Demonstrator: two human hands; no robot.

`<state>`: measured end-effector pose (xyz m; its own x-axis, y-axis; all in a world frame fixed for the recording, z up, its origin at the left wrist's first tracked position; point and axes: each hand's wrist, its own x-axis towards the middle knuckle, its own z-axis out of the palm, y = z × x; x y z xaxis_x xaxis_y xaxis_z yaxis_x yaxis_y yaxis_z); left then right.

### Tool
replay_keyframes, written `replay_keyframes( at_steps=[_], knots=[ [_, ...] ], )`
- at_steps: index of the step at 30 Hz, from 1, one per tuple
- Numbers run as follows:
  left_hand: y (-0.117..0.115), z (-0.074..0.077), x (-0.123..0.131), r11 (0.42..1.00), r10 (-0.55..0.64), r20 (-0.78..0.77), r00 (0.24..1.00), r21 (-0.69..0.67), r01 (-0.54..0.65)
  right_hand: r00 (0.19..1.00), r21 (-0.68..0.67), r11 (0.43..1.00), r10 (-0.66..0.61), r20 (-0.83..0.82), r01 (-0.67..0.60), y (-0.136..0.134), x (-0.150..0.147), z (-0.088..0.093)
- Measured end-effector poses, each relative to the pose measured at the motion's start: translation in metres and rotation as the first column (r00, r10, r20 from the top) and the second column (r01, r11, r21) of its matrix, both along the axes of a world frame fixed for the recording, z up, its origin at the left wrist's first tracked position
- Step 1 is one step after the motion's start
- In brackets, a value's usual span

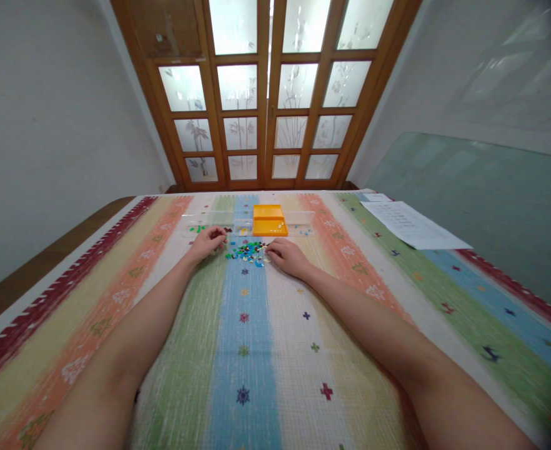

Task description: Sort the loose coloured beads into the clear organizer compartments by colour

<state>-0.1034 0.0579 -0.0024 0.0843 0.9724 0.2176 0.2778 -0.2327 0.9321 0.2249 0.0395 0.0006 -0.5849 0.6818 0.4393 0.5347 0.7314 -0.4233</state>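
A loose pile of small coloured pieces (248,252), blue, green, dark and pale, lies on the striped cloth. My left hand (207,242) is at the pile's left side, in front of a clear compartment tray (187,220); its fingers are curled together. At the right edge of the pile, my right hand (287,255) has its fingertips pinched. Whatever either hand holds is too small to make out. Green, dark red and yellow pieces sit apart in the clear tray. Behind the pile stands an open orange box (267,211) with a few white pieces in it.
Right of the orange box, a clear tray holds pale blue bits (302,232). Printed paper sheets (409,225) lie at the table's right side. A patterned tablecloth (252,375) covers the table. Wooden glazed doors (268,125) stand beyond it, with walls on both sides.
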Motion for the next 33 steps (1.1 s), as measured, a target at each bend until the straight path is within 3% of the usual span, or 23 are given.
replay_keyframes(
  at_steps=[9, 16, 33],
  knots=[
    [0.003, 0.008, -0.012, 0.967, 0.245, 0.221, 0.944, 0.019, -0.255, 1.0, 0.005, 1.0, 0.0, -0.002, 0.0, 0.002, 0.001, -0.002],
    [0.009, 0.003, -0.024, 0.942, 0.32, 0.394, 0.862, -0.036, -0.334, 1.0, 0.009, 1.0, 0.0, 0.0, 0.0, 0.001, 0.001, -0.002],
    [0.025, -0.014, -0.045, 0.844, 0.497, 0.488, 0.718, -0.076, -0.532, 1.0, 0.022, 1.0, 0.006, -0.012, -0.006, 0.003, 0.0, -0.005]
  ],
)
